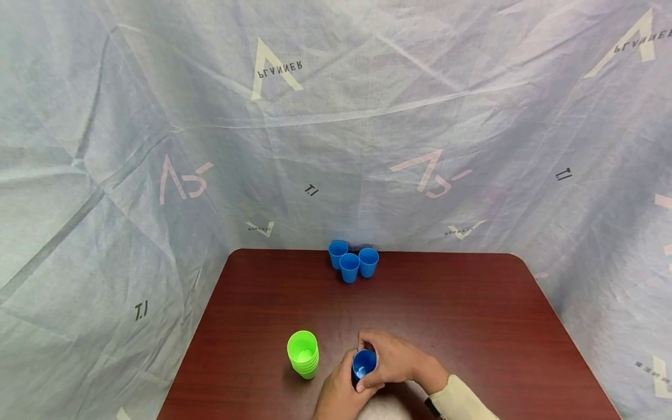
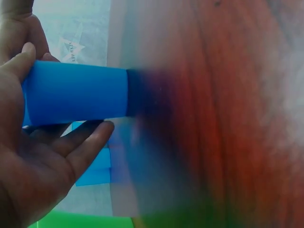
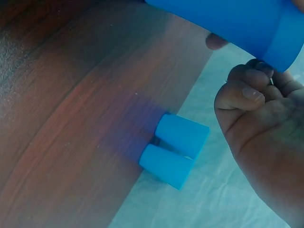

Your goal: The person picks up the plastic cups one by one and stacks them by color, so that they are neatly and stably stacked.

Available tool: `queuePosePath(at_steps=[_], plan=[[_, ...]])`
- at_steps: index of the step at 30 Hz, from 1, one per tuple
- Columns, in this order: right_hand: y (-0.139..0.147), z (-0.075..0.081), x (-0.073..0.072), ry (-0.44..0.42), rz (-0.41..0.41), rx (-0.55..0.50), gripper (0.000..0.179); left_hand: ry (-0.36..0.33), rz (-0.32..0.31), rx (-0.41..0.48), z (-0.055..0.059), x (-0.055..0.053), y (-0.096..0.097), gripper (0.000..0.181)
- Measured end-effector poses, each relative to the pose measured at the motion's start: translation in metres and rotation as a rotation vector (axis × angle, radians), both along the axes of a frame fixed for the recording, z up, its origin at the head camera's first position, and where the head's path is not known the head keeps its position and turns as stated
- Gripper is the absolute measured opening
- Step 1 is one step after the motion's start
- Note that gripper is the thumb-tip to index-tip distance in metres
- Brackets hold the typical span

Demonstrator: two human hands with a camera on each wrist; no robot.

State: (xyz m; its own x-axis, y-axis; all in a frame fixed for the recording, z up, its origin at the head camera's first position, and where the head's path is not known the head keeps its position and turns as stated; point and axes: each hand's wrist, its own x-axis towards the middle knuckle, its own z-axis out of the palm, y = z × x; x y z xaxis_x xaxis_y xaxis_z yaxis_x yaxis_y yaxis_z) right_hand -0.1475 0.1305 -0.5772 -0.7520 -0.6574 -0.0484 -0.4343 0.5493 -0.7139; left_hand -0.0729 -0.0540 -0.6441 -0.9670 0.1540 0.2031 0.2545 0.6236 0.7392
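A blue plastic cup (image 1: 364, 364) stands upright near the front of the table, between both hands. My left hand (image 1: 342, 389) grips it from the left, and in the left wrist view the thumb and fingers lie on opposite sides of the cup (image 2: 78, 92). From the right, my right hand (image 1: 396, 360) holds the same cup at its upper part, thumb in front and fingers at the far side. The right wrist view has curled fingers (image 3: 249, 92) against the rim end of the cup (image 3: 232, 21), where a band runs round it.
Left of the hands stands a stack of several nested green cups (image 1: 303, 354). Three blue cups (image 1: 349, 268) stand upright in a close cluster at the table's back edge. The dark red-brown wooden table (image 1: 446, 303) is enclosed by grey printed cloth (image 1: 357, 146).
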Motion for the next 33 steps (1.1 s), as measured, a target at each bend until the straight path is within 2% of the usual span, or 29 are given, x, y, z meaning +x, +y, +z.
queuePosePath(at_steps=[3, 9, 14, 20, 25, 28, 33], plan=[[-0.001, -0.001, -0.001, -0.006, -0.008, -0.001, 0.067, 0.050, 0.035, 0.009, -0.001, 0.002, 0.002, 0.068], [-0.003, -0.001, -0.002, 0.006, -0.005, 0.013, 0.067, 0.081, 0.053, 0.013, 0.003, 0.002, 0.003, 0.062], [-0.004, -0.001, -0.005, 0.005, 0.010, 0.030, 0.066, 0.012, 0.036, -0.006, 0.012, 0.001, 0.001, 0.060], [-0.004, -0.002, -0.011, -0.011, 0.042, 0.009, 0.064, -0.115, -0.031, -0.024, 0.023, -0.002, -0.003, 0.061], [-0.002, -0.001, -0.020, -0.004, 0.049, 0.004, 0.062, -0.218, -0.080, -0.045, 0.028, -0.005, -0.005, 0.067], [-0.002, 0.000, -0.025, 0.015, 0.038, 0.026, 0.064, -0.223, -0.088, -0.062, 0.028, -0.004, -0.006, 0.069], [-0.001, -0.001, -0.032, 0.062, 0.023, 0.082, 0.064, -0.167, -0.077, -0.073, 0.025, -0.003, -0.006, 0.065]])
